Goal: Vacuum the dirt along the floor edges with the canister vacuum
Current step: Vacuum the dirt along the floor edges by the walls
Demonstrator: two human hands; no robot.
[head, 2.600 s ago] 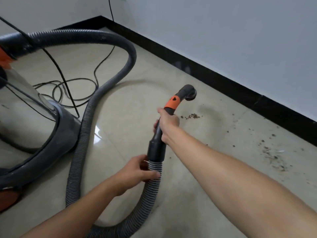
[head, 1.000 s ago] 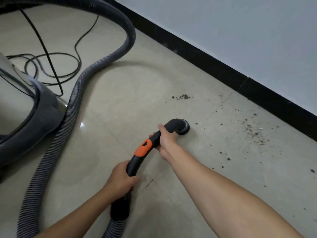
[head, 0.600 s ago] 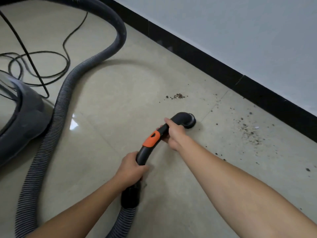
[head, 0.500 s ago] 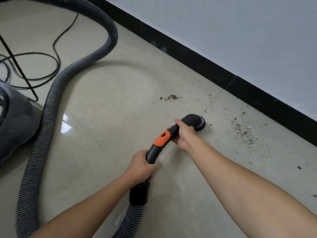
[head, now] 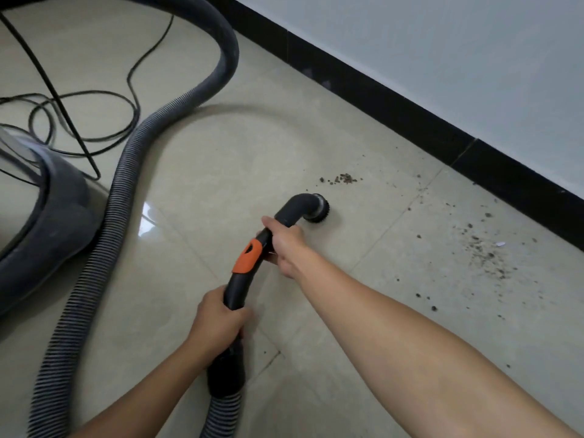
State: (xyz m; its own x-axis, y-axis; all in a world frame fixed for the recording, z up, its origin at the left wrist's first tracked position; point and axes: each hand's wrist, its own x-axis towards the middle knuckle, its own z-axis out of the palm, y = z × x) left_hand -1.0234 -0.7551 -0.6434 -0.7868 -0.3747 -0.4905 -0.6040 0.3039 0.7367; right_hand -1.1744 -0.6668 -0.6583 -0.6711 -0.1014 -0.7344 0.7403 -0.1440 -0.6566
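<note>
One wand (head: 237,289), left hand (head: 218,324) and right hand (head: 289,245) curled round it, nozzle (head: 319,210) seemingly touching floor (head: 221,159), dirt (head: 341,178) nearby

Canister (head: 47,222) left of hose (head: 104,248); dirt (head: 483,257) right of brush (head: 320,210), near baseboard (head: 410,121).

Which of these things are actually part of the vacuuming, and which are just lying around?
In use: canister, hose, handle gripped by left hand and right hand, brush nozzle, small dirt pile, scattered dirt.
Just there: coiled cable, skirting board, wall.
</note>
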